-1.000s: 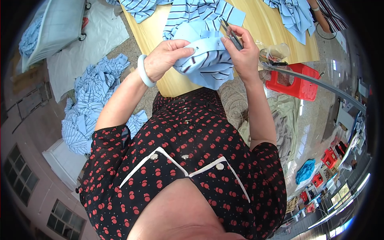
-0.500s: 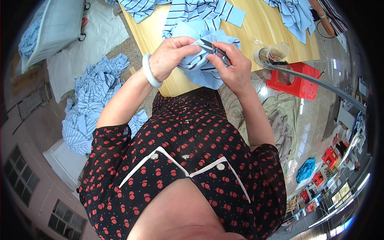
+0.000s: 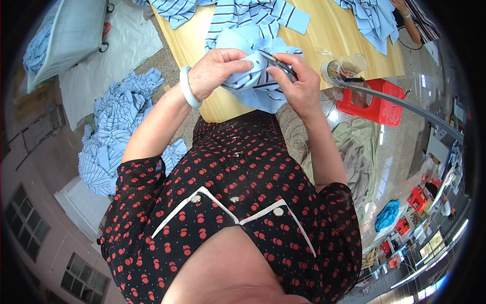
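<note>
A light blue shirt with dark and white stripes (image 3: 259,93) lies bunched at the near edge of the wooden table (image 3: 211,107). My left hand (image 3: 218,72) pinches a fold of it between thumb and fingers. In my right hand (image 3: 298,83) is a pair of dark thread snips (image 3: 280,65), blades pointing up and left toward the pinched fabric. A small gap shows between the blade tips and my left thumb. Whether the blades touch any thread is too small to tell.
More striped blue garments (image 3: 248,15) cover the table's far side. A clear plastic container (image 3: 344,69) stands at its right edge, above a red plastic stool (image 3: 374,104). Blue garments (image 3: 119,126) are heaped on the floor at left. Another person's arm (image 3: 412,30) shows at far right.
My right hand has drawn slightly right with the snips, away from my left thumb. The pinched fold has turned a little, showing more of its plain blue face.
</note>
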### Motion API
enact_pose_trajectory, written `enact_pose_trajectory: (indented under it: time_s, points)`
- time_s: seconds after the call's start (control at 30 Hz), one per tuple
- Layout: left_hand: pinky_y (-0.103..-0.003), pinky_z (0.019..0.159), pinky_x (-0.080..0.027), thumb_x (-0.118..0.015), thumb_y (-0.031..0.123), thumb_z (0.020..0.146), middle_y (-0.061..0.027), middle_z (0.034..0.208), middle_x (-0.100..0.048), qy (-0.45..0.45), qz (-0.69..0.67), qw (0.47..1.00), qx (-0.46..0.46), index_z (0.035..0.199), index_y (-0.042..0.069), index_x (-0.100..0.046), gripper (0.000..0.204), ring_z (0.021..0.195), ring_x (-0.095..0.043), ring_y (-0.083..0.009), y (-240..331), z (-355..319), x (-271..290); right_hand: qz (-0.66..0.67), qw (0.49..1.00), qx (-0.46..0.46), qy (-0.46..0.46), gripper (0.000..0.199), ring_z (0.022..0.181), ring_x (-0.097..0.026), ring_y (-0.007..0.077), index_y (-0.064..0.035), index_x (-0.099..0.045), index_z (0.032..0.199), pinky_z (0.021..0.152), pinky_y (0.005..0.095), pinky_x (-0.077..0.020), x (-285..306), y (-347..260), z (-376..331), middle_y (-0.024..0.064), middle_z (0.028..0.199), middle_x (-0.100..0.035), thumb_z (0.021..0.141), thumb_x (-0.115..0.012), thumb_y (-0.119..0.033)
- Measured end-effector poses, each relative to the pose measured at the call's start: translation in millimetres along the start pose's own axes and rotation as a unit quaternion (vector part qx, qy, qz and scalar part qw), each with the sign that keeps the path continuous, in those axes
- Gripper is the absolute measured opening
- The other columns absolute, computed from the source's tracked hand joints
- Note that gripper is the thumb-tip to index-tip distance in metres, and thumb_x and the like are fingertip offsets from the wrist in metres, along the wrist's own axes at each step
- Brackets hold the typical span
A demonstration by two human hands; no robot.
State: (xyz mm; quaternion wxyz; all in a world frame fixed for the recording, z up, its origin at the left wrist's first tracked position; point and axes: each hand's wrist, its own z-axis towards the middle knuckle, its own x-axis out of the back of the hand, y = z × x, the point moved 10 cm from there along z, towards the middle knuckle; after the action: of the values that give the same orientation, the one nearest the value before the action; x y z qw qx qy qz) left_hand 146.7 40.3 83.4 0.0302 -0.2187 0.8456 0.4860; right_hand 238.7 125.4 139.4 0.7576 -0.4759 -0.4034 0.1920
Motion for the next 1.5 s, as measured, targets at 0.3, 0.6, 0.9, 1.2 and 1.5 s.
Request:
enact_pose_trajectory:
  time_s: [0.3, 0.6, 0.9, 1.2, 1.5]
  points:
    - [-0.019, 0.057, -0.04, -0.053, 0.021, 0.08, 0.0044, 0.067, -0.054, -0.038, 0.207, 0.977, -0.035, 0.084, 0.0, -0.059, 0.022, 0.063, -0.047, -0.0033, -17.4, 18.3, 19.9, 0.146, 0.982, -0.094, -0.077, 0.036, 0.078, -0.05, 0.0069, -0.0014, -0.046, 0.106, 0.069, 0.0185, -0.0408, -22.2, 19.2, 5.2, 0.003, 0.088, -0.054, 0.073, -0.058, 0.001]
    - [-0.018, 0.066, -0.041, -0.052, 0.014, 0.079, 0.0, 0.084, -0.058, -0.053, -0.034, 0.997, -0.038, 0.095, 0.002, -0.056, 0.02, 0.075, -0.052, -0.0046, 9.2, -25.5, 3.1, 0.262, 0.96, -0.1, -0.016, 0.034, 0.085, -0.051, 0.0085, 0.0012, -0.045, 0.105, 0.075, 0.0189, -0.0407, -9.8, 12.0, 22.9, 0.006, 0.091, -0.055, 0.073, -0.057, 0.004]
    - [-0.016, 0.057, -0.04, -0.054, 0.017, 0.079, 0.0036, 0.073, -0.057, 0.052, -0.04, 0.996, -0.067, 0.087, 0.005, -0.058, 0.015, 0.062, -0.05, -0.0022, 8.2, -16.0, 23.0, 0.011, 1.0, 0.004, -0.004, 0.03, 0.069, -0.053, 0.0106, -0.0036, -0.055, 0.094, 0.063, 0.0214, -0.0431, -8.1, -15.1, 14.3, 0.0053, 0.085, -0.057, 0.068, -0.066, -0.013]
    - [-0.017, 0.057, -0.04, -0.054, 0.016, 0.079, 0.0039, 0.073, -0.057, 0.037, -0.045, 0.996, -0.061, 0.086, 0.006, -0.059, 0.013, 0.063, -0.05, -0.0022, 7.1, -10.5, 13.2, -0.007, 1.0, 0.021, -0.016, 0.027, 0.067, -0.056, 0.0127, -0.0036, -0.057, 0.092, 0.059, 0.022, -0.0453, -17.5, -14.7, 10.6, 0.0065, 0.081, -0.058, 0.068, -0.066, -0.011]
    - [-0.016, 0.058, -0.039, -0.054, 0.015, 0.078, 0.0054, 0.071, -0.056, 0.018, -0.065, 0.997, -0.036, 0.081, 0.009, -0.059, 0.009, 0.063, -0.048, -0.001, -2.7, -3.4, 18.8, 0.019, 1.0, -0.005, -0.008, 0.023, 0.067, -0.055, 0.0121, -0.003, -0.058, 0.089, 0.059, 0.0236, -0.0441, -18.4, -4.4, 8.9, 0.0063, 0.079, -0.06, 0.069, -0.066, -0.011]
